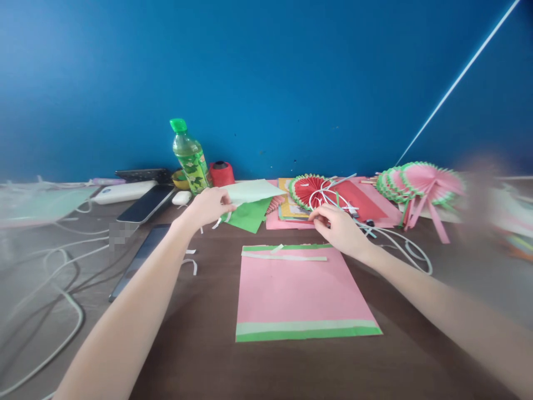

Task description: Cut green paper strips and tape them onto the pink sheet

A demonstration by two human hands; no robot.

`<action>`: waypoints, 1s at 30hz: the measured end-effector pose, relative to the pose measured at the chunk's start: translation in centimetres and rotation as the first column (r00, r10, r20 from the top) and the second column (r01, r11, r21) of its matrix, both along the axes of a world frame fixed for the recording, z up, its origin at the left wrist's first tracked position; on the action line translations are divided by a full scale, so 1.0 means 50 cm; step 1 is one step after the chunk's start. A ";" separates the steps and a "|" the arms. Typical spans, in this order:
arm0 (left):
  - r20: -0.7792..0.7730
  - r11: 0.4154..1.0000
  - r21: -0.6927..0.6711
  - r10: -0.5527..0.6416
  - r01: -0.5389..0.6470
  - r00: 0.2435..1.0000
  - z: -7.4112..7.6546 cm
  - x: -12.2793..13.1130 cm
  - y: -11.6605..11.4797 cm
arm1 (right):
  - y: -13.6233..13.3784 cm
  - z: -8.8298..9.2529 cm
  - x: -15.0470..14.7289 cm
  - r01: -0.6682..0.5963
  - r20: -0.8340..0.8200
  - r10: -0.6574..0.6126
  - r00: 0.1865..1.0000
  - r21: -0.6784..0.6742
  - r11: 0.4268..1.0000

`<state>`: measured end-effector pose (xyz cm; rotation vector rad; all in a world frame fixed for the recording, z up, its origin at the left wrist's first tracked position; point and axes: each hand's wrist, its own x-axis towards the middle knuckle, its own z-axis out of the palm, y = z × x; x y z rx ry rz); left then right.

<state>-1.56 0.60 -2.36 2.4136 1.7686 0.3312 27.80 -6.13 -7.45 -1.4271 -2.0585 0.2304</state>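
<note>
Evidently the left hand (pixel 210 205) has thumb and fingers closed on the left end of a pale green paper sheet (pixel 254 191), which lies partly over a darker green sheet (pixel 250 215); the edge grip presumably leaves most of the paper unbent. The right hand (pixel 333 228) is apart from the left, thumb and index brought near each other at the front of the stacked coloured papers; cannot tell whether anything is pinched there, as the fingertips are too small to read. Main workpiece, a pink paper sheet (pixel 303 294) with green bands along its near and far edges, lies flat on the brown tabletop (pixel 291 369), probably set centrally so both arms reach it. A narrow pale paper strip (pixel 287 257) rests near its far edge, loose or glued not determinable. The red pleated paper rosette (pixel 307 193) and the pink-and-green paper fans (pixel 433 186) sit towards the wall, likely to spare the working area; the green-capped bottle (pixel 189 158) and red thread spool (pixel 222 174) stand behind the left hand. Relative position: the pink sheet is nearer the body than both hands, between the forearms, its far right corner just beside the right hand, and the left hand is beyond its far left corner.
</note>
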 end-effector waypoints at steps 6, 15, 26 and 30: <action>0.498 0.979 -0.198 0.050 0.057 0.866 0.034 0.016 -0.016 | -0.007 0.000 -0.007 -0.021 -0.044 0.022 0.999 0.024 0.999; 0.886 0.858 -0.338 0.151 0.387 0.439 0.080 0.035 -0.059 | -0.008 -0.008 -0.014 -0.043 -0.117 0.048 0.992 0.045 0.998; 0.954 0.654 -0.295 0.243 0.696 0.176 0.032 0.139 -0.089 | -0.038 0.012 -0.035 -0.120 -0.313 0.192 0.930 0.235 0.965; 0.974 0.694 -0.217 0.112 0.686 0.195 0.002 0.173 -0.109 | -0.056 0.027 -0.044 -0.127 -0.450 0.204 0.869 0.195 0.973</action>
